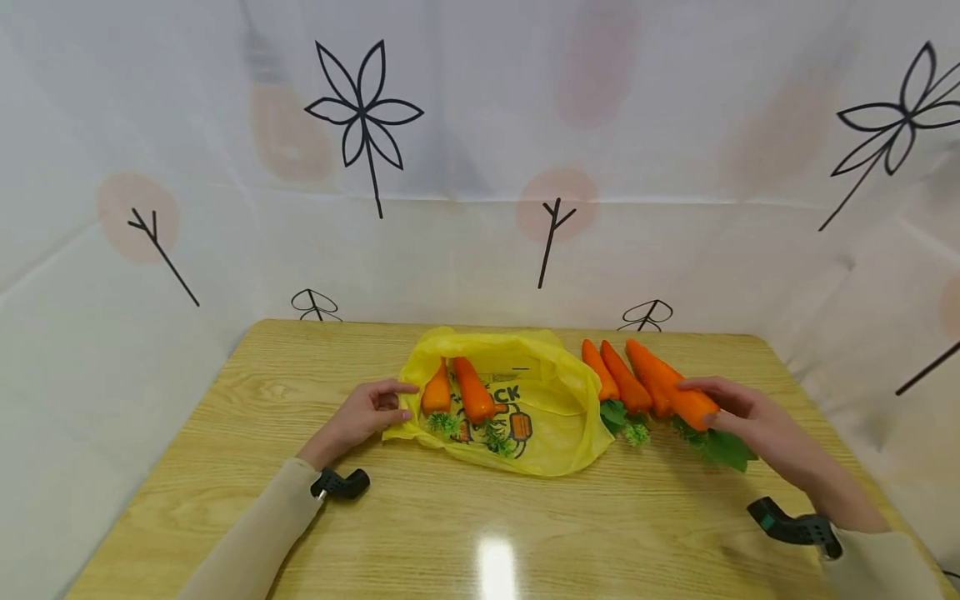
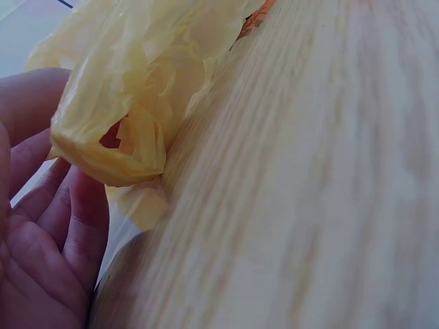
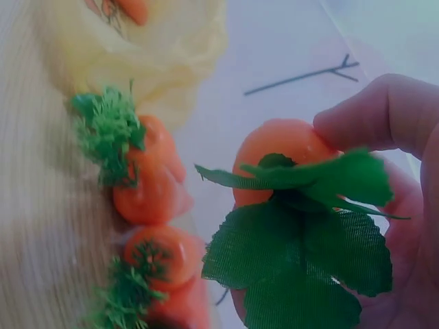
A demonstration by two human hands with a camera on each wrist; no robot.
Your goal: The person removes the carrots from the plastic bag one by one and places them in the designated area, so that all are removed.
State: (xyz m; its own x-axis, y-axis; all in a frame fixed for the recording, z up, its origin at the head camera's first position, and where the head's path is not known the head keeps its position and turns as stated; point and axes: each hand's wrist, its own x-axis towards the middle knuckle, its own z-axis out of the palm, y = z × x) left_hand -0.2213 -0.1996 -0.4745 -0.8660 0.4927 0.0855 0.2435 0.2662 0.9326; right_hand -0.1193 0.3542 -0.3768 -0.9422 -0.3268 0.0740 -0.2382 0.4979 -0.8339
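A yellow plastic bag [image 1: 558,429] lies with its mouth spread wide toward the person, and two orange carrots [image 1: 472,392] with green tops rest inside its left part. The left hand [image 1: 371,410] pinches the bag's left edge; in the left wrist view the crumpled yellow plastic [image 2: 110,89] is between thumb and fingers. Right of the bag, the right hand [image 1: 757,421] grips the thick end of a carrot [image 1: 692,404] with broad green leaves [image 3: 302,260], held above the row. Several other carrots [image 1: 626,379] lie side by side against the bag's right edge.
The wooden table [image 1: 420,533] extends around the bag. Behind it and at both sides hangs a white cloth [image 1: 465,250] with plant drawings. A dark wrist mount [image 1: 341,483] sits on each forearm.
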